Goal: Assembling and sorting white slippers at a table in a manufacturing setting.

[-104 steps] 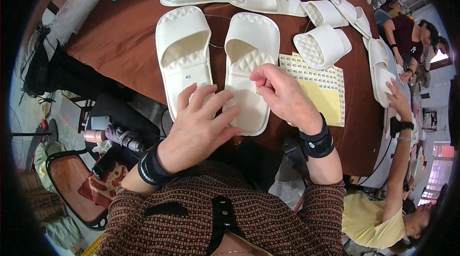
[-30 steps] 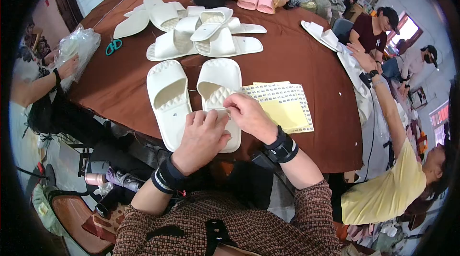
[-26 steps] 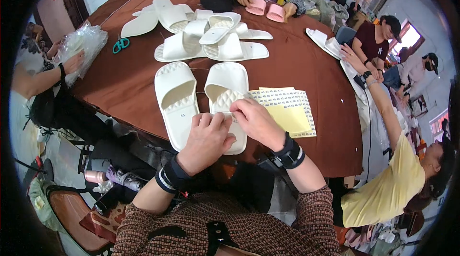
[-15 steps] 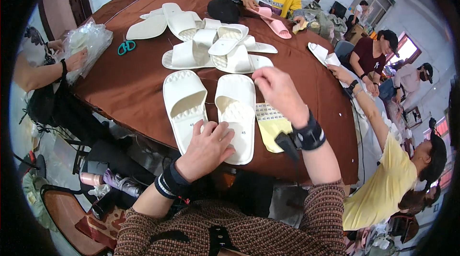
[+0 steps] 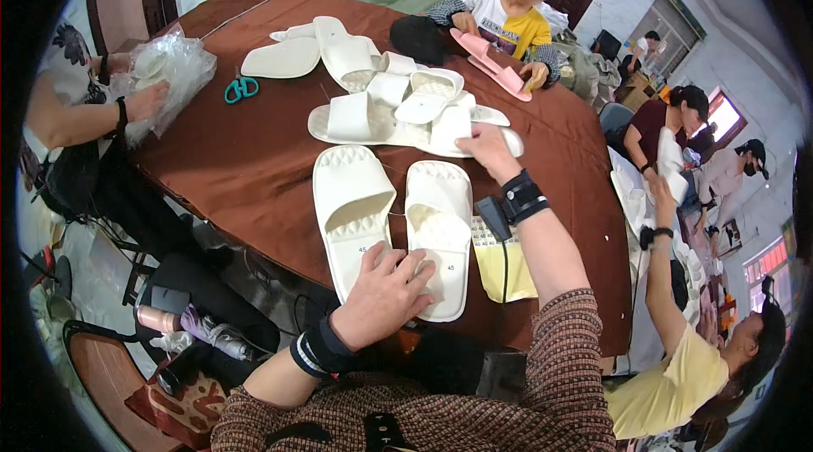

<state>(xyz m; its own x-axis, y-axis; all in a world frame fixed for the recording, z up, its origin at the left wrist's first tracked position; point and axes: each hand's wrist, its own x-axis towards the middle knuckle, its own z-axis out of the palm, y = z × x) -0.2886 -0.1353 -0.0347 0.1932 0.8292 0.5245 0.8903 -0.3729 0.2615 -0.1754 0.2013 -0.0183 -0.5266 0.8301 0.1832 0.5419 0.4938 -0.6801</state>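
Two white slippers lie side by side at the near table edge, a left one (image 5: 349, 173) and a right one (image 5: 439, 191). My left hand (image 5: 383, 293) rests across their heel ends, fingers spread. Beyond them is a loose pile of white slippers (image 5: 349, 118). My right hand (image 5: 491, 150) is at the pile's near right end, its bent fingers on the edge of a white slipper (image 5: 447, 132). Beside the near pair lies a yellow sticker sheet (image 5: 510, 274). A small black device (image 5: 493, 219) with a cord hangs over that sheet.
Teal scissors (image 5: 241, 90) lie left on the brown-covered table (image 5: 229, 173). A person at the left handles a clear plastic bag (image 5: 174, 67). Across the table, another holds pink slippers (image 5: 493, 67) near a black cap (image 5: 418, 39). Other people work at the right.
My right hand has moved from above the near right slipper to the pile. My left hand stays on the pair. At the right, a co-worker's arm has lifted a white slipper toward another person.
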